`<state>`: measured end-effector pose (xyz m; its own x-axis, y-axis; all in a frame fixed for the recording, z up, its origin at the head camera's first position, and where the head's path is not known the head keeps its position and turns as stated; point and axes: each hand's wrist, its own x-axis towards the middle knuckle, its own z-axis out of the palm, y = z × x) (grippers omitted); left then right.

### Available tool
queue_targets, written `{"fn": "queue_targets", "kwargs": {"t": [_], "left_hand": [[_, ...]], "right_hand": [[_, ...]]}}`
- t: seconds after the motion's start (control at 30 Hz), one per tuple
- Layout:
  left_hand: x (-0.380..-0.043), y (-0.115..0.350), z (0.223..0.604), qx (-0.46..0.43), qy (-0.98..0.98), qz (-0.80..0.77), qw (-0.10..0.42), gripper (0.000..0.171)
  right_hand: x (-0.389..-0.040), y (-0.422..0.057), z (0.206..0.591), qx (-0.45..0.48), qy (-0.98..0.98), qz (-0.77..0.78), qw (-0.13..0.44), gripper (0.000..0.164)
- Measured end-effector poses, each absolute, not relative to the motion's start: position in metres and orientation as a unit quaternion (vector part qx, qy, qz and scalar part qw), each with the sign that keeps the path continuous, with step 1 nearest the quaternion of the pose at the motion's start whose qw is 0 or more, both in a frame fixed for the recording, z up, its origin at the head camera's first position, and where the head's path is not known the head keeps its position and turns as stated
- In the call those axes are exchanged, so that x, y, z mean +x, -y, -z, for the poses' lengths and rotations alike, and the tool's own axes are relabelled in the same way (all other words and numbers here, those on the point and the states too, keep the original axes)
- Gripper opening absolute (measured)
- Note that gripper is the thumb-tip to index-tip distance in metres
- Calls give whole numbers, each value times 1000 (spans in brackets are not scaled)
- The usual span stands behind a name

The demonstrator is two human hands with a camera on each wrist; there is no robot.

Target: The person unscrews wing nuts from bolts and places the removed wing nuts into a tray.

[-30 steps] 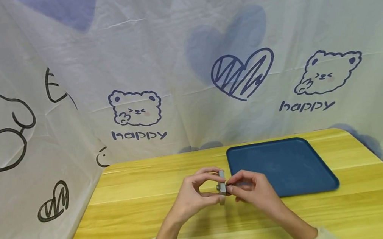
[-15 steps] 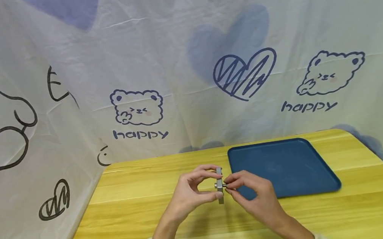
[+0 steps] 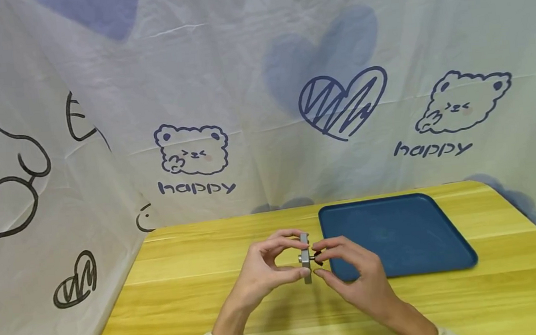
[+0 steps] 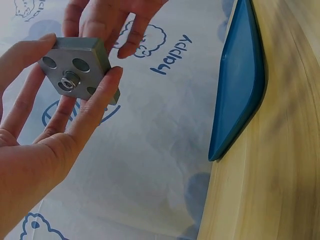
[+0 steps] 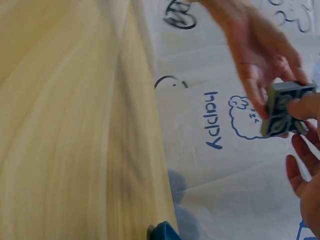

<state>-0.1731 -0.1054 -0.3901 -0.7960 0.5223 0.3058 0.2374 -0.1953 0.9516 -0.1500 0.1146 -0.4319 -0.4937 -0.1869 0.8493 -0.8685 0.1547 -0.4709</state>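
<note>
Block [image 3: 306,260] upright, just left of the tray [image 3: 393,231], pinched in the left hand [image 3: 264,269]. Bolt [image 3: 311,259] poking sideways, trayward, dark knob [image 3: 319,260] sitting between parted thumb and fingers of the nearer right hand [image 3: 360,266], not pinching.

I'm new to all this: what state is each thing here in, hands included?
Left hand, fingers and thumb gripping the block
Right hand, finger and thumb parted around the knob
Block, held upright above the table
Knob, standing off the block on a short shaft
Tray, lying flat on the table
Table, bearing the tray
Cloth, hanging, creased
</note>
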Motion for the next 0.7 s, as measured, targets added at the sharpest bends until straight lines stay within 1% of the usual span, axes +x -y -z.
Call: {"fn": "queue_targets", "kwargs": {"t": [0.03,0.1,0.17,0.27,0.33,0.47,0.53,0.6,0.7], "left_hand": [[-173,105,390,304,-628,-710,97,38],[-173,105,390,304,-630,-708,92,38],[-173,105,391,307,-631,-707,88,37],[-174,104,392,311,-630,-706,88,37],[-174,103,393,315,-629,-705,89,37],[-174,101,394,319,-641,-692,92,35],[-173,100,395,318,-652,-681,95,35],[-173,99,395,318,-662,-671,101,34],[-172,97,395,320,-671,-660,105,33]], "right_hand": [[-149,-115,431,373,690,-542,301,41],[-146,-117,429,349,692,-578,255,38],[-145,-119,427,322,690,-612,215,31],[-145,-122,424,267,696,-644,170,19],[-146,-124,422,222,700,-667,129,17],[-148,-127,417,130,688,-713,19,30],[-149,-128,415,101,675,-730,-36,37],[-150,-130,415,85,662,-740,-83,40],[-150,-132,414,83,651,-743,-132,39]]}}
